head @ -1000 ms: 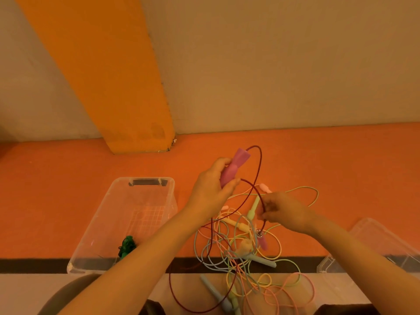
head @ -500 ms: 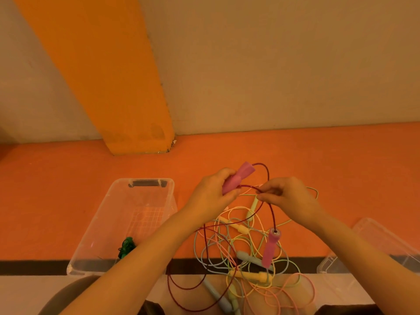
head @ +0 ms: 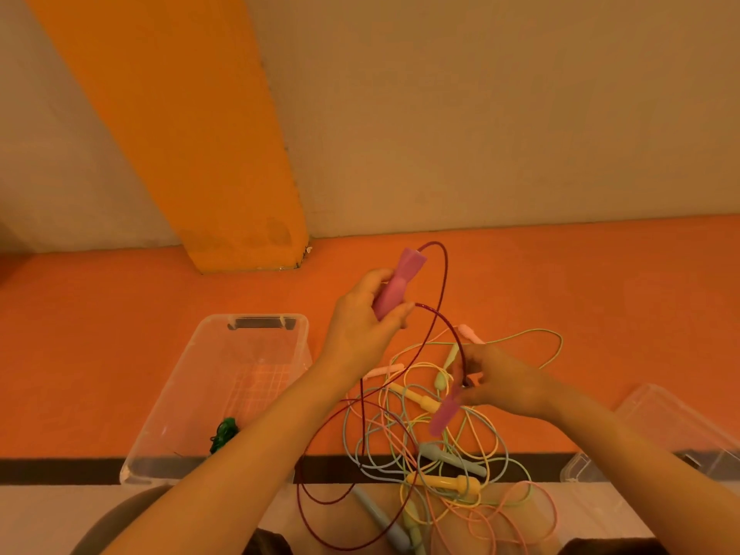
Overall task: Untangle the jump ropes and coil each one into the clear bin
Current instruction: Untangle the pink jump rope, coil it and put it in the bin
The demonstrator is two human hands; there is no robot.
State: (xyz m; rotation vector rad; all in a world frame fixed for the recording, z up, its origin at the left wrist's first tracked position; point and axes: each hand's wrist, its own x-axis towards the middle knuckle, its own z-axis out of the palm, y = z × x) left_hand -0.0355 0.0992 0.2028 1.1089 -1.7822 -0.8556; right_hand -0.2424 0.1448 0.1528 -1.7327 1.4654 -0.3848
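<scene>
While one pink handle (head: pixel 396 288) is gripped upright by the left hand (head: pixel 362 320), nearer the clear bin (head: pixel 224 394), the other pink handle (head: pixel 444 412) is pinched, hanging over the tangled ropes (head: pixel 448 454), by the right hand (head: pixel 500 382).

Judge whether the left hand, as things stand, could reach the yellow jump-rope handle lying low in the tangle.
Probably not yet: the left hand grips a pink jump-rope handle, and the dark red cord loops between it and the yellow jump-rope handle. Otherwise the handle lies uncovered.
</scene>
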